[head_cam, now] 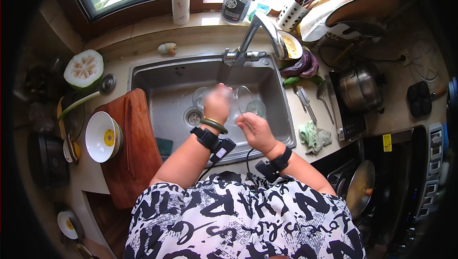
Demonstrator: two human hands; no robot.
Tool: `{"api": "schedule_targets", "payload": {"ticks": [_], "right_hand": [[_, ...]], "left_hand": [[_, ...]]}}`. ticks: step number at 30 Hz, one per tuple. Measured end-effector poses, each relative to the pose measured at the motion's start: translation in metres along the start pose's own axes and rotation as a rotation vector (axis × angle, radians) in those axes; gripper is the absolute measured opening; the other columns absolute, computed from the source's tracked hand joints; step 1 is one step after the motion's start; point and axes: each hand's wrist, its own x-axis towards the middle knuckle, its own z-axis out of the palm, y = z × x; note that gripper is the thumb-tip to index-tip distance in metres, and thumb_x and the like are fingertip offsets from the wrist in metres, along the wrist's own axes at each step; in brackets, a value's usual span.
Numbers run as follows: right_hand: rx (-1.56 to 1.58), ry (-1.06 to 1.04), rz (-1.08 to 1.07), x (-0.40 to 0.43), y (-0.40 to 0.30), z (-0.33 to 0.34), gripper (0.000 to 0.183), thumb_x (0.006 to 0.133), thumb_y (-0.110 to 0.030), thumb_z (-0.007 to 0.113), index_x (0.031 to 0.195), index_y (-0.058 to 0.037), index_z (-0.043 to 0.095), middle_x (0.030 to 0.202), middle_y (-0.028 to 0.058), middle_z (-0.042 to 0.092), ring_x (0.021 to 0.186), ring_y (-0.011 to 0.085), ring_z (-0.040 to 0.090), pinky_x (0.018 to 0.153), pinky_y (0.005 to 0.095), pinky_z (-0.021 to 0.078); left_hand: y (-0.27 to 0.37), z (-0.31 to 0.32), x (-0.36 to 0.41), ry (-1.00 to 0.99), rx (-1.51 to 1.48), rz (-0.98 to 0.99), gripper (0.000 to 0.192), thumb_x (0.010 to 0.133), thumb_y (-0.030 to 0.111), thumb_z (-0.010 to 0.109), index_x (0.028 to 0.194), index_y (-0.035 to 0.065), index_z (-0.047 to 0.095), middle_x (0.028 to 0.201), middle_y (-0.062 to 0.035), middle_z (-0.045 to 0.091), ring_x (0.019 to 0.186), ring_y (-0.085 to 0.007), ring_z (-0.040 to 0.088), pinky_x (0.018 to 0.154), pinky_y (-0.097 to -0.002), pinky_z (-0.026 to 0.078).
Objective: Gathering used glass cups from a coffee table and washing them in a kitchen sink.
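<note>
My right hand [257, 132] pinches the rim of a clear drinking glass [247, 98] above the sink. The glass lies tilted, its mouth facing right. At its left side is my left hand [216, 104], with bangles on the wrist; its fingertips are blurred, so its grip on the glass is unclear. Below, in the stainless steel sink [168, 80], another clear glass item [199, 96] sits partly behind my left hand. A greenish glass item [257, 108] rests on the right of the basin. The drain strainer [193, 116] shows left of my left wrist.
A chrome faucet [247, 40] arches over the sink's back edge. At left, stacked bowls [98, 135] and chopsticks [129, 133] sit on a wooden cutting board [143, 151] overlapping the sink. A halved winter melon [84, 68] stands behind. Cloths [314, 137] and a spoon [323, 98] lie right.
</note>
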Motion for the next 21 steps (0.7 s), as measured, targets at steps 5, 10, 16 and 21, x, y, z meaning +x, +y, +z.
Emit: {"api": "schedule_targets", "payload": {"ticks": [5,10,16,21], "right_hand": [[-0.24,-0.045,-0.15,0.001,0.023,-0.014,0.003,0.084,-0.003,0.057,0.084,-0.0051,0.06,0.082,0.0131,0.063,0.078,0.0331,0.06,0.072,0.0396,0.0484],[0.026,0.162,0.272,0.011,0.035,0.033,0.023,0.097,-0.015,0.047,0.086,0.0007,0.059,0.072,0.0141,0.064,0.068,0.0252,0.065,0.065,0.0325,0.0495],[-0.264,-0.089,-0.25,-0.003,0.044,-0.015,0.004,0.088,-0.004,0.057,0.089,-0.0017,0.059,0.088,0.0141,0.065,0.083,0.033,0.062,0.073,0.0384,0.0496],[-0.25,-0.158,-0.012,-0.003,0.027,-0.007,0.007,0.089,-0.009,0.054,0.084,-0.0037,0.052,0.079,0.0184,0.062,0.076,0.0375,0.062,0.066,0.0427,0.0485]], "left_hand": [[0.008,-0.003,0.008,-0.075,-0.075,-0.566,0.043,0.099,0.035,0.041,0.085,0.0024,0.065,0.074,-0.0154,0.066,0.072,-0.0313,0.065,0.061,-0.0398,0.049],[-0.018,0.012,-0.021,0.041,0.222,-0.032,0.041,0.098,0.036,0.042,0.089,0.0044,0.065,0.076,-0.0183,0.065,0.075,-0.0377,0.063,0.061,-0.0446,0.047],[0.022,-0.015,0.013,-0.168,-0.152,-0.784,0.05,0.098,0.04,0.04,0.078,-0.001,0.06,0.075,-0.014,0.065,0.066,-0.0261,0.065,0.05,-0.0392,0.048],[0.014,-0.007,-0.002,-0.176,-0.216,-1.012,0.044,0.096,0.037,0.047,0.078,-0.0005,0.059,0.084,-0.0109,0.068,0.071,-0.0236,0.066,0.053,-0.0373,0.051]]}}
